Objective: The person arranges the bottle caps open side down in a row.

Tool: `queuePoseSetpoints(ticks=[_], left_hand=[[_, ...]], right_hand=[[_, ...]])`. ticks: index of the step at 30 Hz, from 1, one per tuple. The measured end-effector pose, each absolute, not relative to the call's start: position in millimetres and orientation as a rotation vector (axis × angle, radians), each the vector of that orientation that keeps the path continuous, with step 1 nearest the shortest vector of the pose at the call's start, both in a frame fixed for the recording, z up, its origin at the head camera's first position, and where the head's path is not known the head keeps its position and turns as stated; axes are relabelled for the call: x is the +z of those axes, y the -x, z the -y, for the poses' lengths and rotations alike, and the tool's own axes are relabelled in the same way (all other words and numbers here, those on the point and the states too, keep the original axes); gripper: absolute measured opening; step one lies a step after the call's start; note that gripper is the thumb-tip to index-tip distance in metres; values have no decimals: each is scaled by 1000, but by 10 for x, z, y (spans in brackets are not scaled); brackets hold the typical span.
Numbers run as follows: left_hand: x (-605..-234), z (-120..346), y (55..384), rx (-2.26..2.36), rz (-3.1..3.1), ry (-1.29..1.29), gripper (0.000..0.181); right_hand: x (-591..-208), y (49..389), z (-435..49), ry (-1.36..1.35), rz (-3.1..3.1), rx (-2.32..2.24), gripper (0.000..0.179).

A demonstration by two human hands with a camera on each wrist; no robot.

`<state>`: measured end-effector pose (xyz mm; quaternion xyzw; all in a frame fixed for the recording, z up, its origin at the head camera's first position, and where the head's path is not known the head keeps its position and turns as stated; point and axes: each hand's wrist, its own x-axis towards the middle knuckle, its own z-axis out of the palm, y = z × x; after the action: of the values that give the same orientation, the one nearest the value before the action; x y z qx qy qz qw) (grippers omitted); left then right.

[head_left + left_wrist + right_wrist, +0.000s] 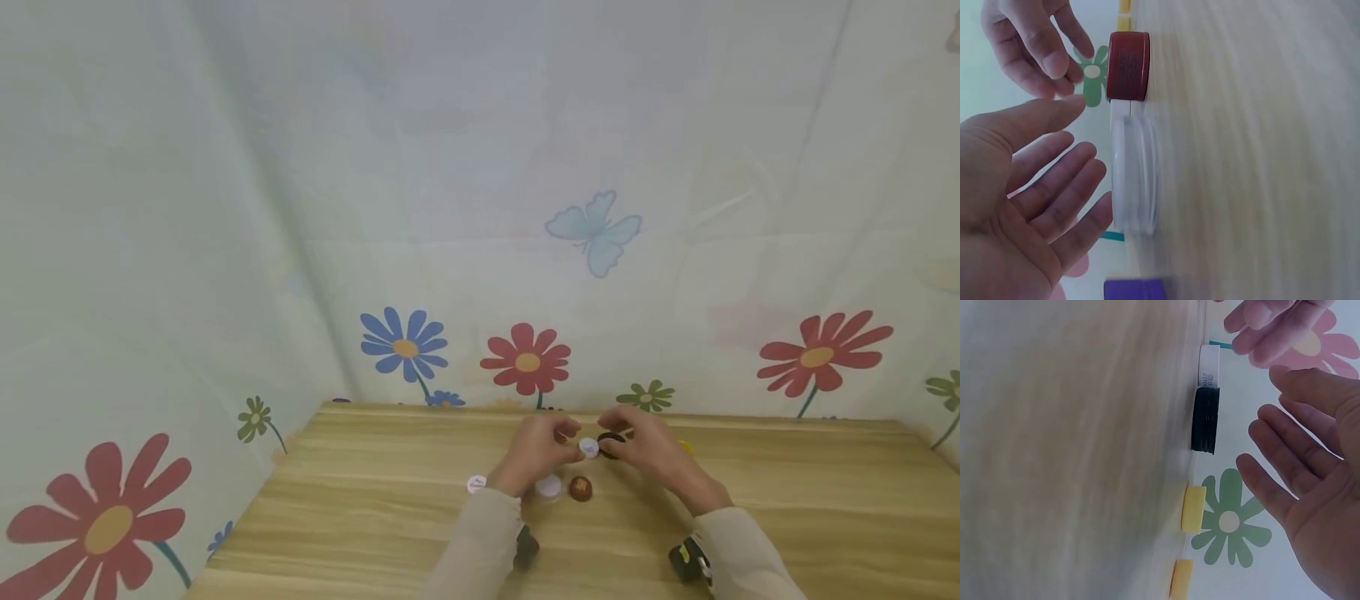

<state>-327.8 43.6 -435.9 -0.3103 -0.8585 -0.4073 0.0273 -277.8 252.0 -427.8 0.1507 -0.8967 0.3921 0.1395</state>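
Note:
My left hand (534, 450) hovers above the table with fingers loosely spread, nothing in its grasp. Beside its fingertips in the head view is a small white round cap (588, 448), side by side with a black ribbed lid (1206, 420). Over that black lid hangs my right hand (647, 446), its fingers relaxed and bent a little, also holding nothing. In the left wrist view, a clear whitish lid (1135, 175) lies close by the left fingers. A reddish-brown lid (1129, 65) is past it, nearer the right hand.
A white printed cap (476, 483) lies left of the left forearm. Something purple (1135, 290) shows at the bottom of the left wrist view. Yellow pieces (1194, 509) lie beyond the right hand. A flowered cloth (465, 208) hangs behind the wooden table (360, 517).

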Motion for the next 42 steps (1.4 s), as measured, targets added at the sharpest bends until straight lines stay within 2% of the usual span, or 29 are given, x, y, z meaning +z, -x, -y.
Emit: queuePoseSetpoints(ticks=[22, 42], left_hand=[[-4375, -645, 3349, -1236, 2689, 880, 29], [-4463, -637, 3346, -1295, 2718, 828, 23]], right_hand=[[-4265, 2980, -2568, -539, 2699, 938, 31], [-4406, 3057, -2571, -671, 2713, 867, 23]])
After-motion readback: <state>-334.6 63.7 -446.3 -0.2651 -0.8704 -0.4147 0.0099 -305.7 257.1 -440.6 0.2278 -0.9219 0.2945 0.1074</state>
